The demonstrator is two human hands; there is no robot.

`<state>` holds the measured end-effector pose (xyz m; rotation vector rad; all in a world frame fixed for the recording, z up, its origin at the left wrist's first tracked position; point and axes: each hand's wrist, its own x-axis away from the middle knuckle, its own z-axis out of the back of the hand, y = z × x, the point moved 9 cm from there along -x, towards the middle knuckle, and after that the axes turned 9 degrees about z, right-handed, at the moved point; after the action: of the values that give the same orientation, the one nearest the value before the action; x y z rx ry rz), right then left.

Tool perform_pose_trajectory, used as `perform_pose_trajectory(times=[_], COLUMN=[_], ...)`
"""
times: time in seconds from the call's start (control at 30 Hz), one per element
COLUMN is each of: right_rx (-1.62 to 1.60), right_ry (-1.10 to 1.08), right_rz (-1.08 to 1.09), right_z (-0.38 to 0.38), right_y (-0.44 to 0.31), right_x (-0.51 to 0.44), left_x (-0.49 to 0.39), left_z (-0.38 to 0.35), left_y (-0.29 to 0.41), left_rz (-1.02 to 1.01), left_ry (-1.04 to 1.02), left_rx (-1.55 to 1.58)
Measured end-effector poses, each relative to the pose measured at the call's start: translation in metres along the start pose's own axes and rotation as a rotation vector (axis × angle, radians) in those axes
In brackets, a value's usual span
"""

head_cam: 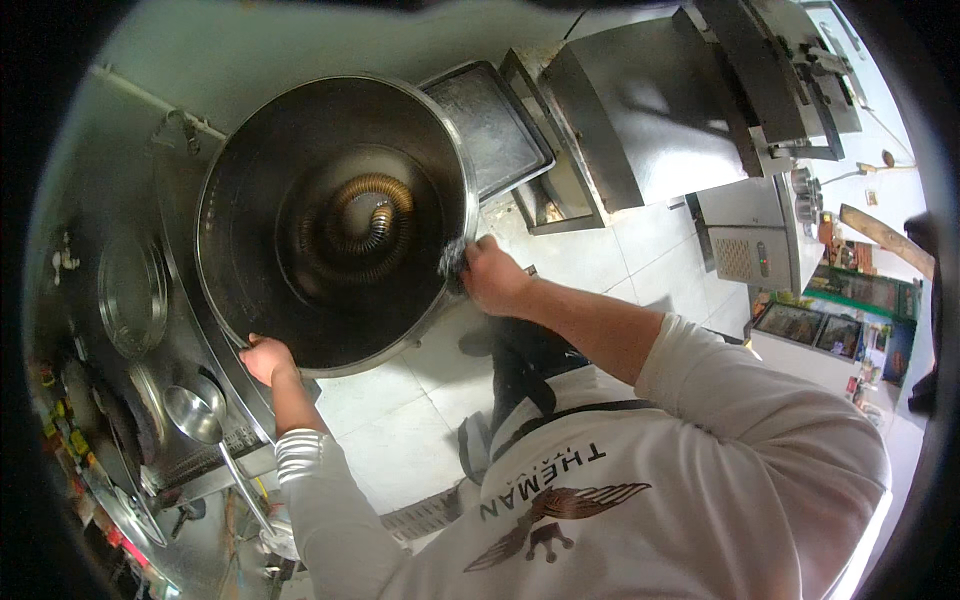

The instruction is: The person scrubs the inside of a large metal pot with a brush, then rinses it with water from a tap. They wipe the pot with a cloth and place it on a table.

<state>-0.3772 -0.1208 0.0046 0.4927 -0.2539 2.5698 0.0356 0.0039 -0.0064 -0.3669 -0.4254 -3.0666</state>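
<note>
A large, deep metal pot (pixel 322 322) is tilted so that its mouth faces me. Inside, near the bottom, lies a coiled spring-like metal piece (pixel 375 176), brownish in part and shiny at one end. My left hand (pixel 270 360) grips the pot's lower left rim, thumb at the edge. At the right rim, my right hand (pixel 491 277) is closed on a grey, shiny scrubber (pixel 452 259), which looks like steel wool and touches the inside of the wall. The fingertips of the right hand are partly hidden.
A dark metal tray (pixel 487 120) lies behind the pot, beside a steel cabinet (pixel 652 105). A steel ladle (pixel 196 412) rests on the stove counter (pixel 217 337) at left, near a round glass-like lid (pixel 133 296). White floor tiles (pixel 405 420) show below; a white appliance (pixel 750 255) stands farther right.
</note>
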Motion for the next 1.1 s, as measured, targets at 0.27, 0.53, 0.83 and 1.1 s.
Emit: perform_pose_trajectory(times=[0.27, 0.53, 0.83, 1.1], right_rx=[-0.822, -0.442, -0.041, 1.097], right_ry=[0.147, -0.010, -0.639, -0.267], right_rz=[-0.020, 0.421, 1.035, 0.675], right_z=[0.044, 0.079, -0.027, 0.151], right_y=[-0.031, -0.041, -0.035, 0.124], right_x=[0.030, -0.036, -0.060, -0.333], left_x=[-0.006, -0.016, -0.007, 0.002], left_z=[-0.002, -0.007, 0.001, 0.000], left_y=[0.000, -0.002, 0.003, -0.003], left_rz=[-0.095, -0.178, -0.143, -0.033], left_ry=[0.041, 0.057, 0.083, 0.013], left_rx=[0.024, -0.025, -0.017, 0.075])
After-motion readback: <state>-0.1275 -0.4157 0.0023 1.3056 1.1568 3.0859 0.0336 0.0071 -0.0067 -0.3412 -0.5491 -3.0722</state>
